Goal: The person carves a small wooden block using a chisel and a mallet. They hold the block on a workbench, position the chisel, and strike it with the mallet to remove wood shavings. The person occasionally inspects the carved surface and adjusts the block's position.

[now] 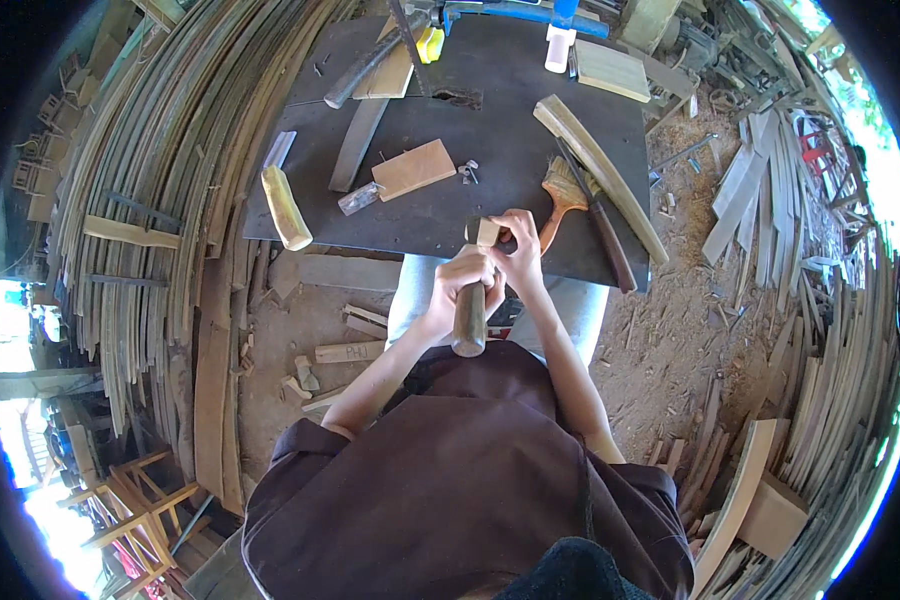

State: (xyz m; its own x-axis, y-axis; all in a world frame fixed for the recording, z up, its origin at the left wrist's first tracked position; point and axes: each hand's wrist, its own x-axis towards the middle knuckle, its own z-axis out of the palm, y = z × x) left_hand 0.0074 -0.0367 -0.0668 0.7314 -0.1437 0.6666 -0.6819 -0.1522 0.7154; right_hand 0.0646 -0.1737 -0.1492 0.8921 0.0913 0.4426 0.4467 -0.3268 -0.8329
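Near the front edge of the dark worktable, my left hand is closed around a round wooden handle, whose blunt end points toward my body. My right hand pinches a small pale wood block just beyond my left fist. Fingers hide where the handle and the block meet, so I cannot tell if they are joined. Right of my hands lies a wide paintbrush with an orange handle. Beside it is a long dark tool with a brown handle.
A flat wood block, a short metal piece and a yellowish wood piece lie on the table. A long wood strip runs along its right side. A hammer lies at the back. Stacked boards stand left.
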